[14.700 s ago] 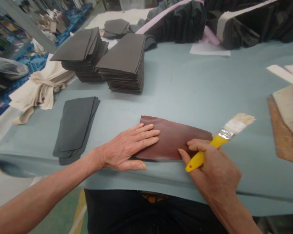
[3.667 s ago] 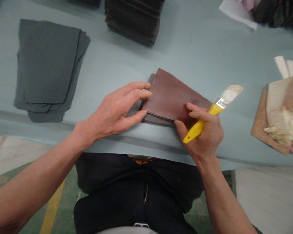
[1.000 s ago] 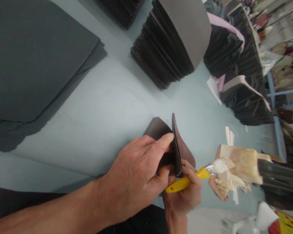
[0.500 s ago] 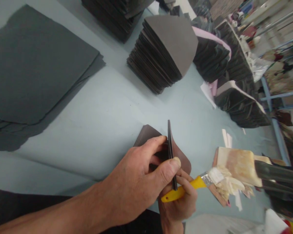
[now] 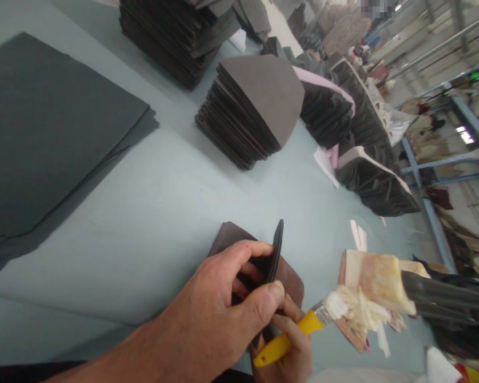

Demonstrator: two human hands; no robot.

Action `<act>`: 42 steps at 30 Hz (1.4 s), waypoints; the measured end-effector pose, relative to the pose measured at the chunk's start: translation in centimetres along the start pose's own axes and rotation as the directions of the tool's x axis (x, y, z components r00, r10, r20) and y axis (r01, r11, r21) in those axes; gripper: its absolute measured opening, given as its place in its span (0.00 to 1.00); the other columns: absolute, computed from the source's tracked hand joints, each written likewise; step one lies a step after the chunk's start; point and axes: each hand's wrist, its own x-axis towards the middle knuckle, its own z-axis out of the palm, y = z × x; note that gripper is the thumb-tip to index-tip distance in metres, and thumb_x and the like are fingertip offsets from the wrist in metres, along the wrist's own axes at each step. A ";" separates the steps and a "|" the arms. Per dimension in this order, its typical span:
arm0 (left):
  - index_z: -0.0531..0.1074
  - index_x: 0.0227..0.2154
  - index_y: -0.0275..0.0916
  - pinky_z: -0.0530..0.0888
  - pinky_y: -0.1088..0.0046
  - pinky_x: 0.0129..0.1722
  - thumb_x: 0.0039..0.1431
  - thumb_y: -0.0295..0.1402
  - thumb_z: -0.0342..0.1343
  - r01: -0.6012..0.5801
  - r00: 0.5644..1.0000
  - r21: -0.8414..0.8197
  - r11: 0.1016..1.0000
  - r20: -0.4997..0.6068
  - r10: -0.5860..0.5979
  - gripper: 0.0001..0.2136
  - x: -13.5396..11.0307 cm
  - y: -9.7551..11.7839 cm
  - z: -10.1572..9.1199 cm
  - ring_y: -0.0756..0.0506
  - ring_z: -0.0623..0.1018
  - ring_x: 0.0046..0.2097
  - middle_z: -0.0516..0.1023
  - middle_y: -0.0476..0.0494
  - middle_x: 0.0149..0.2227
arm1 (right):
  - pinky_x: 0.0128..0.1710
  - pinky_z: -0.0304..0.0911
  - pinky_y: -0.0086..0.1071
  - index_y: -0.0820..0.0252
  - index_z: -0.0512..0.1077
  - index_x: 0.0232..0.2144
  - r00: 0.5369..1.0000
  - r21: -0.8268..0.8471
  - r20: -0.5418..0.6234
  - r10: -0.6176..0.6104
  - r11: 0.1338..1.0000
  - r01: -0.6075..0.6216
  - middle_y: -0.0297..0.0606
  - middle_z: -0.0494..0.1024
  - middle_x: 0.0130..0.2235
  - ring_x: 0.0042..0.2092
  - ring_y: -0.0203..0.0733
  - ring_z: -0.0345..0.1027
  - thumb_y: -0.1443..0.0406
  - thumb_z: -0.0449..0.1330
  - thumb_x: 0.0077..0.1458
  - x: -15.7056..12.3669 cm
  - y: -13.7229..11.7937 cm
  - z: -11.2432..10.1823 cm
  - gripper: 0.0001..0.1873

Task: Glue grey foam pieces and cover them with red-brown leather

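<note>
My left hand (image 5: pixel 227 314) pinches a dark brown leather piece (image 5: pixel 275 252) between thumb and fingers and holds it up on edge. Beneath it on the pale blue table (image 5: pixel 155 213) lies another dark flat piece (image 5: pixel 225 239). My right hand (image 5: pixel 291 346), low at the frame's bottom and mostly hidden behind the left hand, grips a brush with a yellow handle (image 5: pixel 281 343). Its whitish bristles (image 5: pixel 335 306) point right, toward a glue-stained board.
A tall stack of dark cut pieces (image 5: pixel 247 117) stands behind, with another stack (image 5: pixel 175 32) further back. Flat grey sheets (image 5: pixel 51 138) lie at the left. A glue-stained board with rags (image 5: pixel 377 282) sits at the right. Dark folded material (image 5: pixel 359 138) lines the far edge.
The leather piece lay flat under both hands before; my left hand has since lifted it on edge, and in the last second it has tilted a little. My view has swung right.
</note>
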 end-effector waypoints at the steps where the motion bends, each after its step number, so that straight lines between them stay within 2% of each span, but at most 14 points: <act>1: 0.73 0.62 0.43 0.80 0.74 0.31 0.64 0.42 0.59 0.011 1.000 -0.013 1.000 0.006 -0.011 0.24 0.1 0.1 0.0 0.46 0.83 0.37 0.85 0.44 0.47 | 0.47 0.82 0.48 0.52 0.69 0.42 0.999 -0.012 -0.001 -0.034 0.999 0.034 0.39 0.81 0.46 0.48 0.48 0.80 0.60 0.72 0.58 0.3 -0.1 -0.2 0.16; 3: 0.74 0.60 0.42 0.79 0.75 0.31 0.64 0.42 0.59 0.015 1.000 -0.038 0.999 0.018 -0.014 0.23 0.2 0.2 0.0 0.45 0.84 0.38 0.86 0.44 0.45 | 0.51 0.80 0.46 0.54 0.69 0.42 0.994 -0.033 -0.003 -0.107 0.994 0.107 0.39 0.81 0.47 0.49 0.45 0.80 0.59 0.73 0.60 0.8 -0.2 -0.6 0.16; 6: 0.75 0.56 0.42 0.81 0.74 0.38 0.65 0.41 0.59 -0.007 1.000 -0.040 0.999 0.024 0.008 0.19 0.3 0.4 0.0 0.45 0.85 0.42 0.86 0.46 0.43 | 0.55 0.78 0.44 0.56 0.70 0.42 0.986 -0.043 0.006 -0.166 0.985 0.166 0.41 0.81 0.49 0.52 0.44 0.80 0.56 0.71 0.64 1.4 -0.5 -1.0 0.15; 10: 0.77 0.52 0.41 0.81 0.74 0.42 0.66 0.39 0.59 -0.053 0.997 -0.053 0.997 0.044 0.056 0.15 0.4 0.5 0.0 0.45 0.85 0.44 0.85 0.47 0.42 | 0.50 0.78 0.44 0.57 0.70 0.45 0.991 0.007 -0.012 -0.132 0.991 0.132 0.45 0.82 0.51 0.53 0.48 0.79 0.53 0.67 0.67 1.7 -0.8 -1.1 0.17; 16: 0.78 0.50 0.42 0.80 0.74 0.43 0.67 0.37 0.60 -0.098 0.990 -0.059 0.993 0.095 0.104 0.12 0.4 0.5 0.3 0.46 0.83 0.44 0.85 0.48 0.42 | 0.45 0.78 0.38 0.58 0.69 0.46 0.995 0.034 -0.070 -0.073 0.997 0.075 0.48 0.81 0.54 0.52 0.46 0.80 0.54 0.66 0.68 2.8 -1.7 -1.2 0.16; 19: 0.78 0.51 0.43 0.79 0.74 0.45 0.67 0.36 0.59 -0.096 0.989 -0.031 0.995 0.106 0.099 0.12 0.3 0.2 0.4 0.46 0.83 0.46 0.84 0.47 0.46 | 0.43 0.76 0.39 0.58 0.69 0.45 0.994 0.019 -0.111 -0.022 1.000 0.024 0.49 0.81 0.55 0.47 0.44 0.80 0.55 0.67 0.67 4.1 -2.7 -1.3 0.15; 22: 0.77 0.53 0.42 0.79 0.72 0.45 0.68 0.38 0.59 -0.067 0.992 0.000 0.998 0.105 0.067 0.14 0.2 -0.3 0.6 0.44 0.82 0.47 0.83 0.46 0.46 | 0.43 0.75 0.39 0.57 0.68 0.44 0.976 0.111 -0.194 0.095 0.991 -0.075 0.47 0.82 0.54 0.42 0.41 0.80 0.57 0.66 0.67 6.6 -3.6 -0.9 0.13; 23: 0.76 0.53 0.41 0.79 0.72 0.44 0.68 0.38 0.59 -0.058 0.993 0.007 0.998 0.106 0.057 0.15 0.2 -0.4 0.6 0.44 0.82 0.47 0.83 0.46 0.45 | 0.43 0.75 0.38 0.57 0.68 0.44 0.965 0.157 -0.217 0.146 0.981 -0.113 0.44 0.83 0.48 0.43 0.42 0.81 0.58 0.65 0.68 7.7 -3.9 -0.7 0.12; 24: 0.76 0.54 0.40 0.79 0.71 0.44 0.68 0.39 0.59 -0.051 0.993 0.007 0.999 0.109 0.050 0.15 0.3 -0.5 0.7 0.44 0.82 0.46 0.83 0.45 0.45 | 0.43 0.74 0.37 0.56 0.68 0.43 0.959 0.177 -0.231 0.163 0.977 -0.123 0.38 0.83 0.37 0.48 0.47 0.81 0.58 0.63 0.69 8.8 -4.0 -0.4 0.10; 25: 0.76 0.54 0.40 0.79 0.70 0.44 0.68 0.40 0.59 -0.048 0.993 0.004 0.999 0.112 0.047 0.16 0.3 -0.6 0.7 0.44 0.82 0.46 0.83 0.45 0.45 | 0.41 0.74 0.36 0.56 0.67 0.43 0.952 0.194 -0.238 0.190 0.970 -0.145 0.36 0.82 0.34 0.51 0.50 0.81 0.57 0.63 0.69 9.9 -4.1 -0.1 0.11; 29: 0.75 0.54 0.40 0.80 0.69 0.45 0.68 0.38 0.57 -0.045 0.989 -0.035 0.998 0.140 0.050 0.15 0.6 -0.6 0.9 0.44 0.82 0.45 0.84 0.46 0.44 | 0.40 0.74 0.38 0.58 0.69 0.41 0.959 0.219 -0.068 0.274 0.942 -0.254 0.46 0.85 0.47 0.39 0.44 0.81 0.51 0.62 0.69 12.7 -3.9 1.0 0.17; 35: 0.78 0.49 0.40 0.79 0.68 0.45 0.63 0.38 0.60 -0.043 0.989 -0.040 0.998 0.140 0.049 0.14 0.9 -0.5 1.3 0.44 0.80 0.44 0.82 0.46 0.43 | 0.37 0.72 0.33 0.57 0.69 0.40 0.947 0.311 -0.062 0.315 0.908 -0.282 0.40 0.86 0.40 0.40 0.42 0.81 0.49 0.61 0.70 12.3 -4.7 1.6 0.17; 39: 0.78 0.48 0.40 0.78 0.68 0.43 0.60 0.38 0.62 -0.023 0.990 -0.034 0.999 0.137 0.028 0.15 1.0 -0.8 1.7 0.45 0.80 0.43 0.83 0.46 0.43 | 0.32 0.69 0.29 0.56 0.67 0.39 0.906 0.385 -0.109 0.409 0.858 -0.341 0.40 0.85 0.39 0.36 0.40 0.79 0.46 0.62 0.68 12.0 -5.4 1.8 0.21; 42: 0.78 0.49 0.40 0.78 0.68 0.44 0.60 0.39 0.62 -0.026 0.990 -0.036 0.999 0.134 0.031 0.15 1.1 -1.2 1.9 0.45 0.80 0.43 0.83 0.46 0.43 | 0.28 0.65 0.27 0.56 0.67 0.40 0.879 0.436 -0.093 0.468 0.813 -0.386 0.39 0.85 0.40 0.33 0.38 0.77 0.45 0.62 0.68 11.9 -5.5 2.0 0.22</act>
